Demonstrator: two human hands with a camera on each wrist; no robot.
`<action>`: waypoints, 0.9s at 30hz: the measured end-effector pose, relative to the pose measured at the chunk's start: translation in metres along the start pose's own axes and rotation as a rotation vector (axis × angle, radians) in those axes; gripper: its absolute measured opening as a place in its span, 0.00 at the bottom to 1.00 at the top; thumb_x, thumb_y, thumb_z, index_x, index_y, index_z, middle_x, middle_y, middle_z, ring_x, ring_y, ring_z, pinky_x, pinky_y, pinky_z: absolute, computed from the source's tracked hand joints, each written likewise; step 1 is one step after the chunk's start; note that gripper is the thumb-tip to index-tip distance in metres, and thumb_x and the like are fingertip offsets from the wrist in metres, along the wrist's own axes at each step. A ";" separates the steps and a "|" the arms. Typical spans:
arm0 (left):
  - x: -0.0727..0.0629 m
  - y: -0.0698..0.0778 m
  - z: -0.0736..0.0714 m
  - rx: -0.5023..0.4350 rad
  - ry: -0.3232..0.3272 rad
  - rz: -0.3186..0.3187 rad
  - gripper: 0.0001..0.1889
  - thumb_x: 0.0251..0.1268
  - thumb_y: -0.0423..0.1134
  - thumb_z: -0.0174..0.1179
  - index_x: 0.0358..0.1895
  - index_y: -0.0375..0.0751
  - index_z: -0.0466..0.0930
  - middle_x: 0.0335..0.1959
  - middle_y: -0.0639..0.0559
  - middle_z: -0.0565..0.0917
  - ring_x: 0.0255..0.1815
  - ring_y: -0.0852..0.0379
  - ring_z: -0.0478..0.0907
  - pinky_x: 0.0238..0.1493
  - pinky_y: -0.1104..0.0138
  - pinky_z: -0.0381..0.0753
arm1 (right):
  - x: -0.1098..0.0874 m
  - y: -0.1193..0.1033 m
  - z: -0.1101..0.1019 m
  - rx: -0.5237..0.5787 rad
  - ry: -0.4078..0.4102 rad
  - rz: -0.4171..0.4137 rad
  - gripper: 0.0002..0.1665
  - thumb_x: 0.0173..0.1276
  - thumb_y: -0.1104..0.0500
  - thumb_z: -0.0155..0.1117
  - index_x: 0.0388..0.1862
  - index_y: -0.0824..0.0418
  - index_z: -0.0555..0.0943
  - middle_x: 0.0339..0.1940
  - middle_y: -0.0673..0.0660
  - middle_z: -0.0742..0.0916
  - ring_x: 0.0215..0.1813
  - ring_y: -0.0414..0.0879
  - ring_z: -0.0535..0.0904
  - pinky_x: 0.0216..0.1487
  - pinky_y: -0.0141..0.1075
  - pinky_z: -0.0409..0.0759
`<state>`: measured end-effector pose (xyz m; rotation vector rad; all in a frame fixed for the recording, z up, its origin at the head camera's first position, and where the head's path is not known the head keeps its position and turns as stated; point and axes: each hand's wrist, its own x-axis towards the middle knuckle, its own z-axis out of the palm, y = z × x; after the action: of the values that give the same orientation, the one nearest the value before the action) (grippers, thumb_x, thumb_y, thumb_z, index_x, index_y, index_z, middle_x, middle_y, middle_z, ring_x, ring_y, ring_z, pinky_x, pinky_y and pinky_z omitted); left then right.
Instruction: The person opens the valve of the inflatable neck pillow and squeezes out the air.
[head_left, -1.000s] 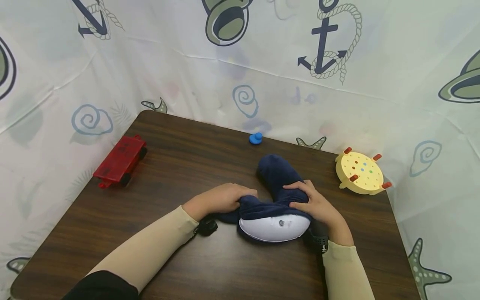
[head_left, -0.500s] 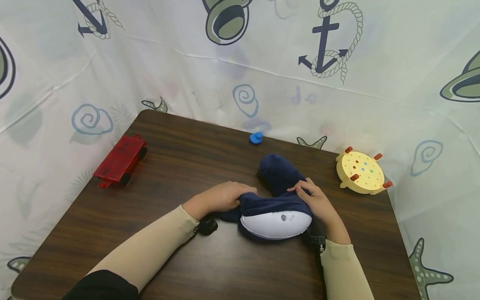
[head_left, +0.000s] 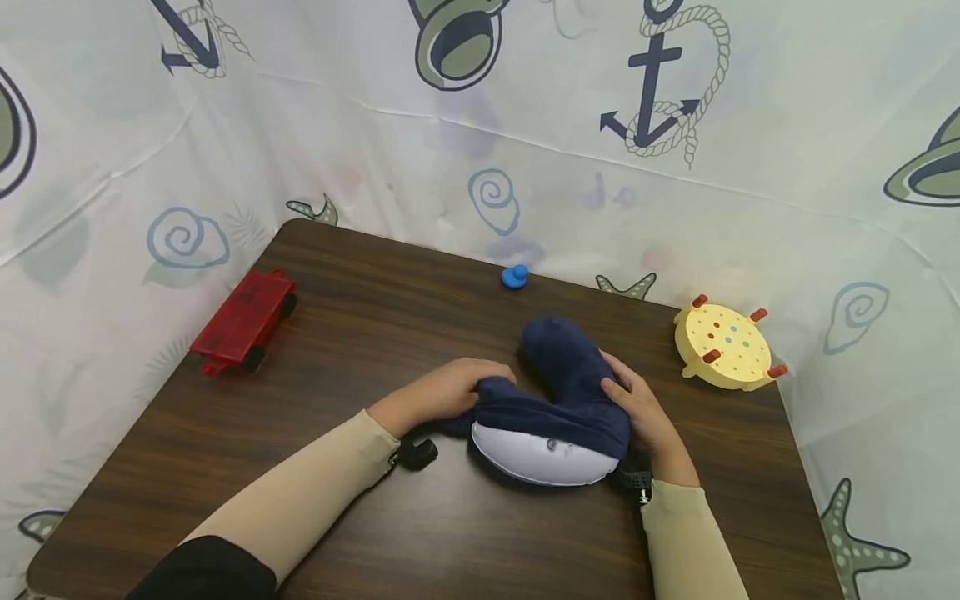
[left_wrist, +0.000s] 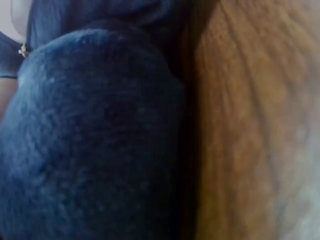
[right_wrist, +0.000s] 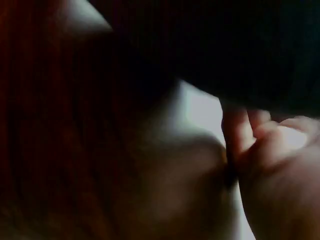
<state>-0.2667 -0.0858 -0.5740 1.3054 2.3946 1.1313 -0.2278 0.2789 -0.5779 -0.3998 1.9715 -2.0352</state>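
Note:
A navy plush U-shaped neck pillow (head_left: 573, 392) lies on the table in the middle of the head view. Along its near curve the cover is pulled back, baring a white inner cushion (head_left: 536, 457) with a small round valve. My left hand (head_left: 450, 390) grips the cover at the pillow's left arm. On the other side, my right hand (head_left: 641, 408) holds the outer right edge, thumb on top and other fingers partly hidden. Close in the left wrist view, the navy fabric (left_wrist: 95, 130) has a small zipper pull (left_wrist: 23, 50) near it. The right wrist view is dark, with curled fingers (right_wrist: 272, 145) under the pillow.
A red toy wagon (head_left: 246, 321) stands at the table's left edge. Near the back edge is a small blue knobbed piece (head_left: 514, 277). A round yellow toy (head_left: 722, 346) with red-brown pegs sits at the right, by the patterned curtain (head_left: 420, 158).
My right hand has moved off the pillow's top to its outer right side. The white section has tilted, its valve shifting left and toward me. The left hand keeps nearly the same place.

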 end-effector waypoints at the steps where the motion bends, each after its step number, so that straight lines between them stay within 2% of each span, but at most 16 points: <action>1: 0.000 0.001 0.000 0.010 0.007 0.003 0.33 0.62 0.15 0.53 0.62 0.55 0.84 0.59 0.60 0.87 0.64 0.58 0.83 0.70 0.55 0.81 | 0.000 0.001 0.001 0.011 -0.003 -0.009 0.32 0.87 0.60 0.55 0.86 0.57 0.64 0.76 0.47 0.79 0.72 0.39 0.78 0.68 0.32 0.80; 4: 0.001 0.002 -0.002 0.015 0.059 0.020 0.25 0.68 0.20 0.61 0.61 0.51 0.85 0.56 0.59 0.86 0.61 0.57 0.83 0.68 0.54 0.81 | 0.000 0.005 0.004 0.069 -0.020 -0.042 0.31 0.87 0.52 0.59 0.82 0.53 0.63 0.72 0.49 0.77 0.69 0.42 0.78 0.66 0.34 0.82; 7: 0.002 0.001 -0.005 0.017 0.147 0.039 0.17 0.74 0.29 0.67 0.60 0.50 0.86 0.53 0.59 0.84 0.55 0.58 0.82 0.63 0.56 0.82 | 0.000 0.006 0.006 0.147 -0.049 -0.061 0.44 0.83 0.43 0.63 0.87 0.45 0.53 0.79 0.52 0.69 0.75 0.46 0.73 0.70 0.36 0.79; 9: 0.002 -0.001 -0.008 0.034 0.190 0.043 0.18 0.73 0.29 0.69 0.60 0.51 0.86 0.51 0.60 0.83 0.52 0.59 0.80 0.60 0.59 0.82 | 0.000 0.004 0.006 0.165 -0.048 -0.053 0.49 0.83 0.44 0.64 0.91 0.43 0.47 0.84 0.54 0.65 0.79 0.47 0.70 0.72 0.35 0.77; 12: 0.000 -0.006 -0.016 0.065 0.217 0.018 0.25 0.66 0.23 0.65 0.60 0.55 0.87 0.49 0.62 0.82 0.48 0.60 0.78 0.51 0.62 0.80 | 0.003 0.000 0.005 0.153 0.034 -0.022 0.47 0.86 0.57 0.62 0.93 0.44 0.49 0.88 0.55 0.63 0.81 0.45 0.69 0.73 0.32 0.77; 14: -0.002 -0.008 -0.022 0.062 0.208 -0.010 0.28 0.60 0.21 0.64 0.59 0.57 0.87 0.49 0.63 0.82 0.46 0.60 0.76 0.48 0.62 0.78 | 0.004 -0.002 0.004 0.134 0.144 0.005 0.43 0.85 0.63 0.61 0.91 0.46 0.56 0.86 0.54 0.67 0.79 0.45 0.71 0.70 0.31 0.79; 15: -0.003 -0.009 -0.025 0.058 0.201 -0.027 0.27 0.60 0.23 0.64 0.58 0.57 0.87 0.49 0.63 0.82 0.46 0.59 0.76 0.48 0.62 0.78 | 0.004 -0.002 0.003 0.121 0.202 0.021 0.42 0.84 0.63 0.61 0.90 0.46 0.60 0.85 0.54 0.69 0.78 0.44 0.72 0.69 0.30 0.79; 18: -0.005 -0.010 -0.033 0.052 0.153 -0.096 0.25 0.60 0.29 0.66 0.59 0.58 0.86 0.52 0.62 0.82 0.52 0.57 0.76 0.55 0.58 0.78 | 0.006 -0.002 0.000 0.074 0.323 0.081 0.38 0.83 0.60 0.64 0.87 0.44 0.66 0.82 0.48 0.74 0.76 0.42 0.74 0.67 0.29 0.80; 20: -0.004 -0.009 -0.036 0.075 0.109 -0.157 0.27 0.60 0.34 0.67 0.63 0.57 0.85 0.60 0.58 0.81 0.62 0.52 0.75 0.66 0.52 0.75 | 0.007 -0.001 -0.001 0.032 0.376 0.140 0.34 0.82 0.56 0.67 0.83 0.45 0.72 0.75 0.45 0.81 0.72 0.40 0.77 0.66 0.28 0.80; 22: -0.003 -0.006 -0.038 0.105 0.060 -0.246 0.34 0.58 0.37 0.69 0.71 0.56 0.80 0.72 0.51 0.76 0.75 0.44 0.70 0.76 0.43 0.69 | 0.008 0.001 -0.001 0.006 0.406 0.177 0.28 0.81 0.55 0.68 0.77 0.48 0.77 0.66 0.44 0.86 0.66 0.39 0.81 0.64 0.29 0.81; 24: -0.002 -0.003 -0.039 0.134 0.012 -0.348 0.44 0.55 0.39 0.71 0.80 0.57 0.71 0.83 0.43 0.65 0.85 0.35 0.59 0.80 0.34 0.61 | 0.008 0.003 -0.001 0.002 0.444 0.188 0.20 0.80 0.56 0.68 0.68 0.52 0.82 0.55 0.43 0.90 0.59 0.39 0.85 0.60 0.29 0.83; 26: 0.000 0.000 -0.040 0.157 -0.021 -0.442 0.52 0.54 0.42 0.74 0.86 0.58 0.62 0.88 0.38 0.55 0.89 0.30 0.51 0.81 0.28 0.55 | 0.008 0.005 -0.001 0.022 0.461 0.172 0.13 0.80 0.58 0.67 0.60 0.53 0.84 0.48 0.44 0.91 0.54 0.40 0.86 0.56 0.30 0.84; 27: 0.001 0.000 -0.040 0.165 -0.029 -0.475 0.55 0.54 0.44 0.75 0.88 0.58 0.58 0.89 0.37 0.54 0.89 0.30 0.51 0.80 0.28 0.55 | 0.008 0.005 0.000 0.043 0.460 0.153 0.10 0.81 0.60 0.66 0.57 0.53 0.84 0.46 0.44 0.91 0.52 0.40 0.86 0.55 0.30 0.84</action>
<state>-0.2861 -0.1063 -0.5463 0.7143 2.6196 0.7863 -0.2349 0.2759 -0.5833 0.2489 2.1167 -2.2082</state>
